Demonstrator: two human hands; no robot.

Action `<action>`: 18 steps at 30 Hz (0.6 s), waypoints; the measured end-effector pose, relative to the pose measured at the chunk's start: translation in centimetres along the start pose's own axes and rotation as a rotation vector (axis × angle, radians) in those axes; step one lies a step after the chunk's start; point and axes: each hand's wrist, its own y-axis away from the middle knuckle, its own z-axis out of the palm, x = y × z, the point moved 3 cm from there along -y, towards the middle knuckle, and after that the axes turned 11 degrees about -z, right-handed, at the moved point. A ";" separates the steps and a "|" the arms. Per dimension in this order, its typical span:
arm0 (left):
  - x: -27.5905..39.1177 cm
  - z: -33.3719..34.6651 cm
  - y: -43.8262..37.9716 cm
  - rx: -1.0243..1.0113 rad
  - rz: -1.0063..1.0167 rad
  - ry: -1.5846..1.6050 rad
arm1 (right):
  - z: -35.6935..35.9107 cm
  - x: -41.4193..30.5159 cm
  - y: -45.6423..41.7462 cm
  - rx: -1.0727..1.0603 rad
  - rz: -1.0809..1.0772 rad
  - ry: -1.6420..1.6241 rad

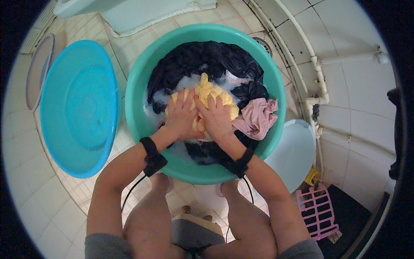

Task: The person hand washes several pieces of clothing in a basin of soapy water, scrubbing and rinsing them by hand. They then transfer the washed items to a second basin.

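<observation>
A large green plastic basin [139, 64] stands before me on the floor, holding wet laundry and sudsy water. Both my left hand [182, 117] and my right hand [216, 119] lie side by side, palms down with fingers spread, on a bunched yellow cloth [208, 89] in the middle. Around the yellow cloth lies dark fabric [200, 56], wet and crumpled. A pink cloth [257, 116] rests against the basin's right inner wall, and a patch of white fabric [234, 78] shows behind my right hand. My palms hide part of the yellow cloth.
A blue basin [87, 106] is at the left, with a pale round-rimmed object [32, 73] beyond it. A pale blue basin [292, 155] sits at the right, near white wall pipes [318, 73] and a pink plastic rack [317, 212]. A floor drain [262, 45] lies behind the green basin.
</observation>
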 end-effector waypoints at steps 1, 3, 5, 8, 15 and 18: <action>-0.9 1.4 -0.7 -0.045 -0.033 0.042 | -0.1 -0.9 -0.3 -0.006 -0.048 -0.025; -1.6 3.8 -2.5 -0.136 -0.076 0.139 | 1.9 -0.2 -1.3 -0.156 -0.044 -0.132; -0.2 2.5 -4.2 -0.236 -0.069 0.230 | 5.8 2.0 -1.7 -0.163 -0.043 -0.182; 0.5 1.1 -4.4 -0.166 -0.110 0.333 | 4.8 2.6 -4.1 -0.265 0.061 -0.217; -1.8 -2.2 -2.8 0.008 0.136 0.921 | -14.0 0.3 -4.1 0.347 0.368 -1.302; -0.9 -1.7 -2.5 -0.140 0.273 1.153 | -17.9 0.5 -2.8 0.467 0.253 -1.362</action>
